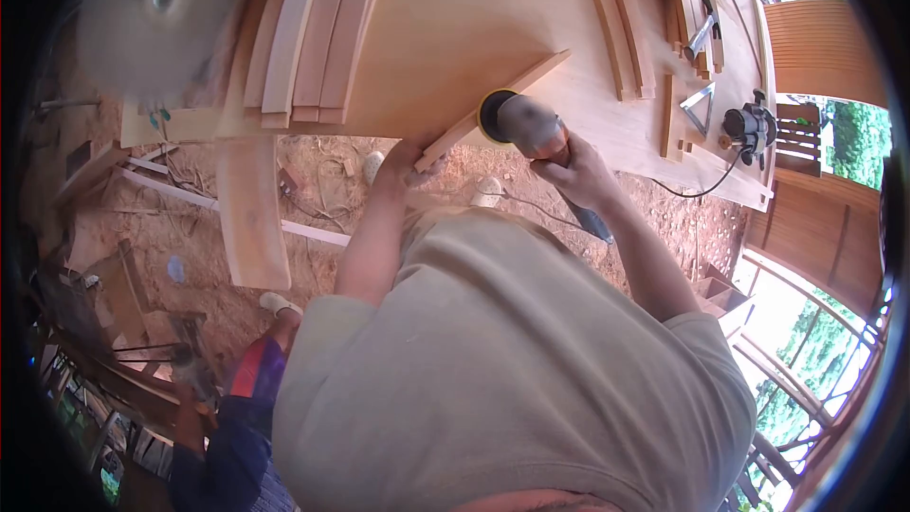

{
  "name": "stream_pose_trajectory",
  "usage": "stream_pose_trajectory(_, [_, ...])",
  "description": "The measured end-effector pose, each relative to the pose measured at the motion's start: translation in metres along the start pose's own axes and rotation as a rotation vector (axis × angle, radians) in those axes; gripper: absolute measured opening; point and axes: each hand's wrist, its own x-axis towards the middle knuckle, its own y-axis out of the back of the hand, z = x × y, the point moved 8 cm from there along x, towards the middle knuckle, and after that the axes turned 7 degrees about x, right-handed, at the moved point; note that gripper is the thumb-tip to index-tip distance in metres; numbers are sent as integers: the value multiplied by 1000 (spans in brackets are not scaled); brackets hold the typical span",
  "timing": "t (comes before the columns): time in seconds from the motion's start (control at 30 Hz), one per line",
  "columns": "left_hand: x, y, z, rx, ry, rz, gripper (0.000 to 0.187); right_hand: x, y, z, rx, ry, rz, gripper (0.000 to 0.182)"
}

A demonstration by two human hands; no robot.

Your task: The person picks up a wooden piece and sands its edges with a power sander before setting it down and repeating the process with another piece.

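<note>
A narrow wooden strip (542,68) lies slantwise over the near edge of the pale workbench (445,9). My left hand (417,163) is closed around the strip's near end, its fingers partly hidden beneath the wood. In my right hand (580,171) is a power sander (533,126) with an orange and dark body. Its round black disc with a yellow rim stands tilted against the strip's side, between my two hands. Some of the sander's body is blurred.
Long boards (327,28) lie stacked at the bench's left. On the right are a hammer (701,36), a triangle square (699,106), and a router (750,129) with a black cable. A plank (252,213) juts out below. Another person (248,417) is at lower left.
</note>
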Motion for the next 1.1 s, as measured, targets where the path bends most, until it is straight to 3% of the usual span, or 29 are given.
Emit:
stream_pose_trajectory(0.53, [-1, 3, 4, -31, 26, -29, 26, 68, 123, 67, 59, -30, 236, 47])
stream_pose_trajectory(0.6, [-2, 2, 3, -21, 39, -25, 26, 70, 143, 74, 115, 3, 423, 30])
stream_pose_trajectory(0.7, [-2, 3, 8, -57, 46, -31, 26, 58, 137, 88, 350, -46, 454, 25])
stream_pose_trajectory(0.83, [-3, 13, 1, -39, 85, -49, 25, 26, 96, 87, 358, -90, 333, 39])
stream_pose_trajectory(0.93, [-3, 12, 2, -19, 83, -59, 25, -3, 52, 47, 365, -42, 190, 33])
stream_pose_trajectory(1.1, [-14, -8, 8, 2, 57, -22, 24, -31, -10, 1, 165, -46, 3, 47])
